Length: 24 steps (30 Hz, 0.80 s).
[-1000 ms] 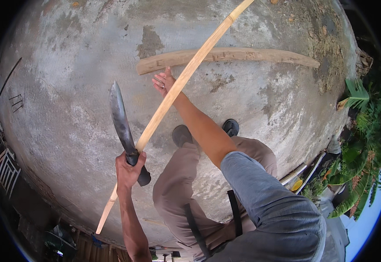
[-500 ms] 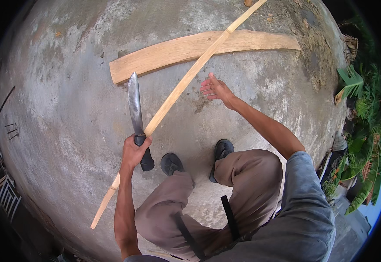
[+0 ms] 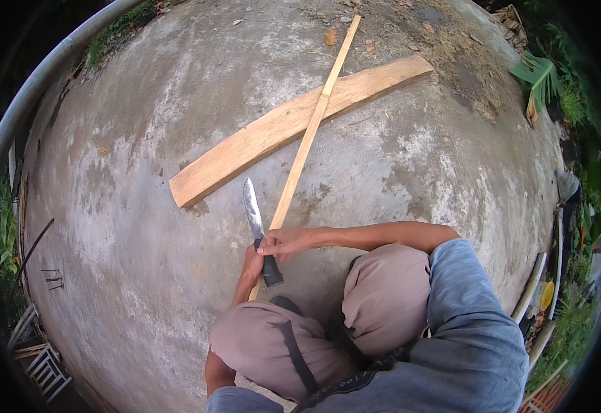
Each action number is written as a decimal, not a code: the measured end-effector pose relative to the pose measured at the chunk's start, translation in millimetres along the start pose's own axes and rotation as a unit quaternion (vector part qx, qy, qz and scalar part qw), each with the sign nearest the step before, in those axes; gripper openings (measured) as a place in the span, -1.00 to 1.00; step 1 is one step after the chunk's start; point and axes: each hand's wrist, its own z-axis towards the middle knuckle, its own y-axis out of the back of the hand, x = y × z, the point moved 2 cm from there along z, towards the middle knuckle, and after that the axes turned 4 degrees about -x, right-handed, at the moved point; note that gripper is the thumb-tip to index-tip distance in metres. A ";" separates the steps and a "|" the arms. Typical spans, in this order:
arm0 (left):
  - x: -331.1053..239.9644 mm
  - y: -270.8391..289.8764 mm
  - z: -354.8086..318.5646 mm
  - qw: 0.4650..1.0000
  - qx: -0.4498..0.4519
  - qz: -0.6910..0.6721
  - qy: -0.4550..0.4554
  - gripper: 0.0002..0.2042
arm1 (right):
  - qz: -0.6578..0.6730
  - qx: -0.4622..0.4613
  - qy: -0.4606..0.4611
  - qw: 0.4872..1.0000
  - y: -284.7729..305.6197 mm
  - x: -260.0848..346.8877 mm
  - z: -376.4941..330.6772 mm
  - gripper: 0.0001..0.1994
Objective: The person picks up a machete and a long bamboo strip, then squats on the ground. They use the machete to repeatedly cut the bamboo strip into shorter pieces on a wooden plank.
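Note:
My left hand (image 3: 249, 263) is closed around a long pale bamboo strip (image 3: 302, 153) and the dark handle of a large knife (image 3: 252, 208), held side by side in front of my knees. The knife's blade points up and away from me. My right hand (image 3: 288, 242) reaches across to my left hand, its fingers closing on the knife's handle at the base of the blade. It partly covers the strip and the left fingers. Beyond my hands the strip crosses above a thick, slightly curved wooden plank (image 3: 273, 138) lying on the concrete.
Under everything is a stained concrete floor (image 3: 128, 227). Dry leaves (image 3: 330, 37) and dirt lie at the far side. Green plants (image 3: 539, 79) line the right edge, a grey pipe (image 3: 21, 107) curves at upper left, and a white rack (image 3: 47, 372) stands at lower left.
My right hand, open and apart before, has come in to the knife's handle beside my left hand. I have crouched lower, and the strip has swung steeper in view.

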 end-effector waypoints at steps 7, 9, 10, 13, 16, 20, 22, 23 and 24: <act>2.5 -47.8 -7.6 0.996 0.082 -0.034 0.028 -0.12 | 0.072 -0.150 0.032 0.986 -19.6 -61.0 -23.0 -0.32; 4.3 -46.1 -11.0 0.997 0.069 -0.006 0.025 -0.08 | 0.134 -0.144 -0.024 0.980 -24.2 -61.7 -22.2 -0.26; 5.1 -43.3 -13.7 0.996 0.079 0.005 0.032 -0.12 | 0.142 -0.154 -0.046 0.977 -25.1 -60.1 -23.8 -0.26; 12.2 -21.5 -17.8 0.996 0.032 0.075 -0.040 -0.29 | 0.163 -0.206 -0.086 0.961 -19.0 -39.7 -30.5 -0.24; 42.8 -9.7 -23.3 0.947 -0.124 0.205 -0.215 -0.50 | 0.113 -0.272 -0.054 0.954 -1.8 -31.5 -52.0 -0.23; 59.1 56.9 -82.8 0.906 -0.234 0.306 -0.172 -0.58 | -0.086 -0.417 0.042 0.904 45.8 -56.6 -81.2 -0.40; 96.4 111.6 -112.4 0.881 -0.266 0.360 -0.153 -0.55 | -0.175 -0.506 0.068 0.842 78.6 -65.0 -95.9 -0.49; 124.0 142.6 -126.4 0.896 -0.278 0.323 -0.129 -0.55 | -0.200 -0.544 0.071 0.812 94.5 -68.9 -101.3 -0.49; 152.1 177.3 -141.4 0.905 -0.296 0.287 -0.107 -0.55 | -0.234 -0.557 0.028 0.797 107.4 -64.3 -102.8 -0.47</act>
